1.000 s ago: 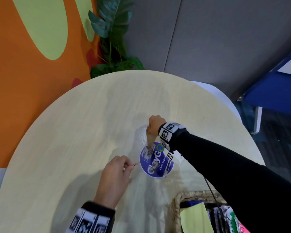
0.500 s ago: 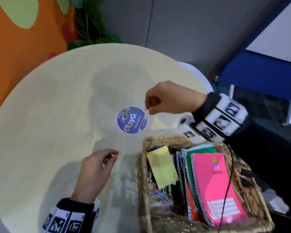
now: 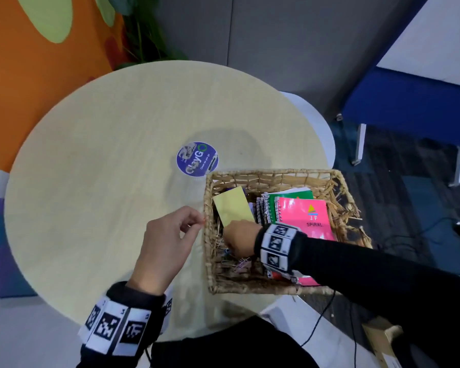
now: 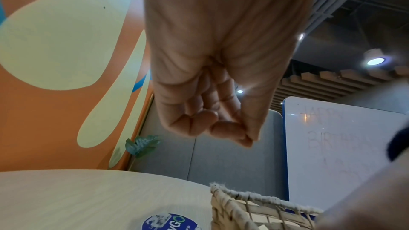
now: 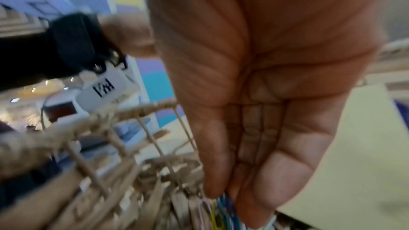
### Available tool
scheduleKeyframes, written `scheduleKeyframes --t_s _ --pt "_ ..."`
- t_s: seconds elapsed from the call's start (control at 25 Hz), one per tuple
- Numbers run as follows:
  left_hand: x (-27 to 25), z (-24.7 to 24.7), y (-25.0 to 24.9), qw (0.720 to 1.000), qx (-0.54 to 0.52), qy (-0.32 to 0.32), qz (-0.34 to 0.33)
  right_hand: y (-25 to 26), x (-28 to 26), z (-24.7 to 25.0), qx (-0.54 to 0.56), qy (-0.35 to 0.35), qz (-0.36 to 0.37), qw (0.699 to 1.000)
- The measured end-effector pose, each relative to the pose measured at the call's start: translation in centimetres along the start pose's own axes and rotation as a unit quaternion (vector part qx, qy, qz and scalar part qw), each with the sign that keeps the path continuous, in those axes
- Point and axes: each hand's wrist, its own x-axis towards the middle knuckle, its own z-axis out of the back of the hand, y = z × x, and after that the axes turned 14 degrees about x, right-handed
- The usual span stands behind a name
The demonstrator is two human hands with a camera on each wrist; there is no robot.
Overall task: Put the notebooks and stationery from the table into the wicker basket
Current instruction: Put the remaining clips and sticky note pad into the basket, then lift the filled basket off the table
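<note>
Paper clips (image 3: 237, 261), thin coloured wire ones, lay heaped in the woven wicker basket's (image 3: 274, 174) seven o'clock corner, where the right hand (image 3: 241, 241) reached down, fingers straight, apparently dropping one. At the basket's nine o'clock rim the left hand (image 3: 168, 240) pinched a tiny orange clip (image 3: 203, 219), probably waiting its turn. Spiral notebooks (image 3: 303, 216) already stood inside.

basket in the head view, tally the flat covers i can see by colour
yellow pad: 1
green notebook: 1
pink notebook: 1
total: 3 (further notebooks show only spiral edges, so they are not counted)
</note>
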Motion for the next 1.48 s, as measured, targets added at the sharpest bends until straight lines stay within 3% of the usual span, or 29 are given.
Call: scheduleKeyframes --t_s 0.24,0.4,0.6,0.8,0.88,0.96,1.04,1.08,1.12,1.2,1.28,1.36,1.48 --pt "-3.7 -2.0 -0.5 0.989 0.106 0.081 -0.071 0.2 0.8 -0.3 -0.035 0.009 -0.020 0.999" --pt "-4.9 -5.2 -2.6 0.942 0.275 0.126 -0.147 -3.3 -5.6 2.3 0.083 -0.127 0.003 0.988" --pt "-3.6 -7.7 -4.0 0.847 0.438 0.256 -0.156 -7.7 -15.9 1.0 0.213 -0.309 0.004 0.927" --pt "-2.1 -8.9 -5.0 0.812 0.484 0.303 -0.118 -11.9 -19.5 -5.0 0.315 -0.416 -0.069 0.850" --pt "-1.9 -8.9 -5.0 0.825 0.473 0.287 -0.118 -13.1 -20.0 -7.2 0.344 -0.492 -0.094 0.795" --pt "-2.0 -8.3 -4.5 0.897 0.389 0.181 -0.104 -14.4 -20.1 -9.3 0.336 -0.574 -0.138 0.734" --pt "-2.2 -7.1 -4.1 0.960 0.276 0.024 -0.039 -15.6 -19.8 -11.5 0.358 -0.565 -0.208 0.714" --pt "-2.3 -6.5 -3.7 0.967 0.255 -0.023 0.008 -16.1 -19.6 -12.4 0.393 -0.525 -0.241 0.716" --pt "-2.3 -6.0 -3.1 0.964 0.257 -0.024 0.059 -16.5 -19.3 -13.1 0.432 -0.478 -0.266 0.717" --pt "-1.8 -5.7 -1.7 0.954 0.269 0.062 0.119 -16.6 -18.6 -14.3 0.518 -0.408 -0.275 0.700" --pt "-1.4 -6.3 -0.6 0.953 0.255 0.132 0.099 -16.3 -17.8 -15.5 0.603 -0.395 -0.242 0.649" --pt "-1.4 -6.8 -0.1 0.965 0.232 0.114 0.050 -16.9 -16.8 -15.9 0.647 -0.416 -0.204 0.606" --pt "-2.3 -6.8 0.1 0.974 0.214 0.067 0.026 -16.9 -16.3 -15.6 0.649 -0.450 -0.186 0.584"
